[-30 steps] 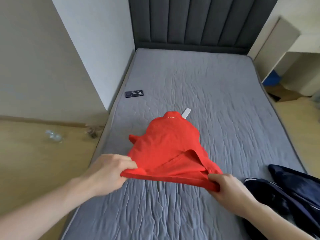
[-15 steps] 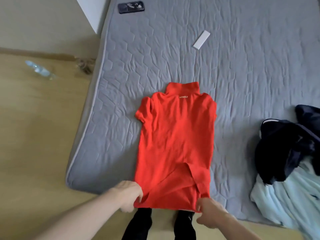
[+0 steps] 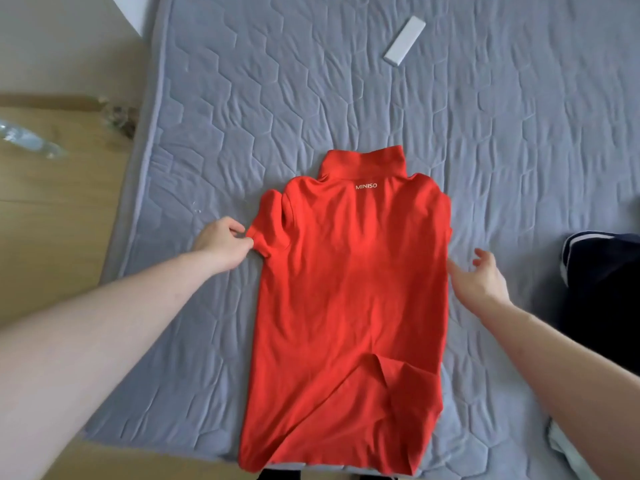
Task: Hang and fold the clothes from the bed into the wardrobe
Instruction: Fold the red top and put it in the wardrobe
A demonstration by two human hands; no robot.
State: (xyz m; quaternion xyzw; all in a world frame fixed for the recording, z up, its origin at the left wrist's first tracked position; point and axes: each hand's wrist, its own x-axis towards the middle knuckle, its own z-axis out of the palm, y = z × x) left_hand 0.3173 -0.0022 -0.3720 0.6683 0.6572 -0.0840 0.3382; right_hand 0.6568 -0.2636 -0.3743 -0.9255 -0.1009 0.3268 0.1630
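One red shirt [image 3: 349, 282] lies spread face-down on the grey bed [image 3: 485, 150], collar toward the head of the bed and hem reaching the near edge, where one corner is turned up. The left hand [image 3: 221, 245] pinches the cuff of the left sleeve between its fingers [image 3: 242, 233]; the right hand [image 3: 479, 277] hovers just beside the shirt's right edge, fingers spread and holding nothing.

The step in hand appears to be the sleeve fold. To do it well, the pinched sleeve should be drawn inward flat across the back, the right side matched to it, and the turned-up hem corner smoothed first, lest a crease be folded in.

Count: one red shirt; one dark garment [image 3: 602, 289] at the right edge, well apart; a pale cloth [image 3: 568, 452] below it, partly cut off; one white flat strip [image 3: 404, 40] near the top; two hands.
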